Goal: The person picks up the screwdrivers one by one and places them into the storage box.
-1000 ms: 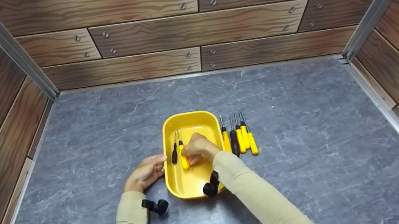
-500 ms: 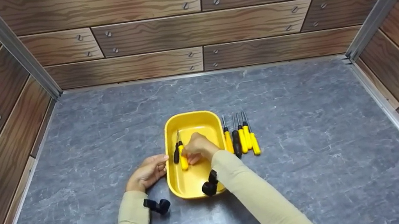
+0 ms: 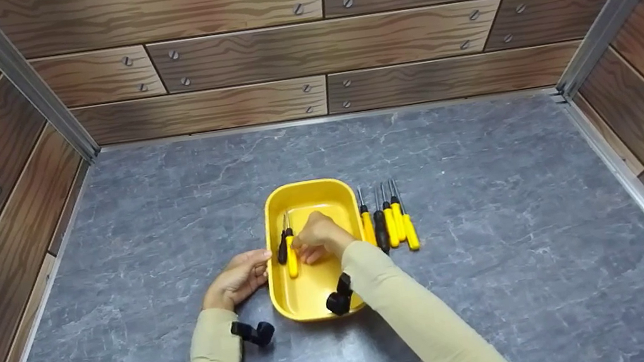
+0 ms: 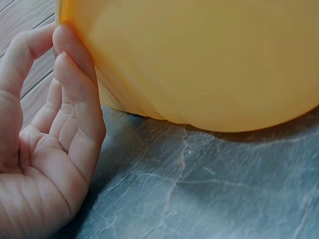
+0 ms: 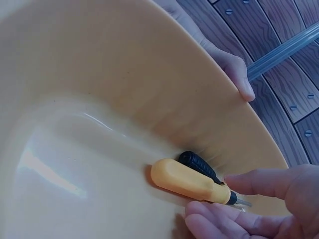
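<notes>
With my left hand (image 3: pixel 241 279) I am pinching the left rim (image 3: pixel 267 234) of the tub (image 3: pixel 307 295) between thumb and fingers, probably so that it is not sliding on the table (image 3: pixel 493 213) while I am working inside. My right hand (image 3: pixel 321 237) is reaching in with thumb and fingertips narrowed round the front end of the yellow screwdriver (image 5: pixel 184 180); how firmly they are gripping, I cannot tell. Holding it there is likely giving me easy control over the way it is pointing. It is lying along the tub's left side, shaft facing away from me, just beside the black screwdriver (image 5: pixel 199 165), which is sitting nearer the wall; that lengthwise placing seems to be saving room. Five others (image 3: pixel 391 225) are lying roughly parallel just right of the tub, handles facing me, presumably for easy picking.
</notes>
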Available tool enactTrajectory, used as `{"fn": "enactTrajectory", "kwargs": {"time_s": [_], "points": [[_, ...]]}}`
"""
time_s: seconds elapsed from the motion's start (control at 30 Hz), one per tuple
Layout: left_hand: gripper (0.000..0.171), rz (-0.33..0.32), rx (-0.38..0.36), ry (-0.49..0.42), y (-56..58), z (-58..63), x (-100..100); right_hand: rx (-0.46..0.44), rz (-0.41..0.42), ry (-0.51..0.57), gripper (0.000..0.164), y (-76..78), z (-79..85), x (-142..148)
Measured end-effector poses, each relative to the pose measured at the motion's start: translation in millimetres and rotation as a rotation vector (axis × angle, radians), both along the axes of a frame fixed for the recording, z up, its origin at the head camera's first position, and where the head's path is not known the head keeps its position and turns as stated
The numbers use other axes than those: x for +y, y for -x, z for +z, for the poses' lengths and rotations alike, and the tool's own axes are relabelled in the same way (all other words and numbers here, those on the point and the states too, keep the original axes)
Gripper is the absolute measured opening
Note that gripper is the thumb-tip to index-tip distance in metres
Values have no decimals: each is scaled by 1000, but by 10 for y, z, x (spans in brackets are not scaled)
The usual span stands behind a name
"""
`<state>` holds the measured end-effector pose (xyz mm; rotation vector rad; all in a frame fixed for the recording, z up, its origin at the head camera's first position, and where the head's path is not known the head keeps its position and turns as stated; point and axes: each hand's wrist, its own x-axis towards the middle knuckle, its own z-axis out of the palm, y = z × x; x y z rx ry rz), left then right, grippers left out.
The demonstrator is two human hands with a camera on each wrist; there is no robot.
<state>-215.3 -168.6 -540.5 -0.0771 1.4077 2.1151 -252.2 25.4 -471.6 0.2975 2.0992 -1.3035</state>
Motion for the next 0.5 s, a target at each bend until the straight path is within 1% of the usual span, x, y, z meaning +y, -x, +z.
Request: {"fn": "enactTrajectory", "kwargs": {"time_s": [0.17, 0.3, 0.5], "points": [[18, -3, -4, -9, -1, 0, 9, 16, 7, 3, 9, -12, 37, 19], [21, 0, -5, -7, 3, -1, 12, 33, -2, 2, 11, -11, 59, 29], [21, 6, -1, 6, -2, -1, 14, 36, -2, -1, 13, -13, 81, 41]]}}
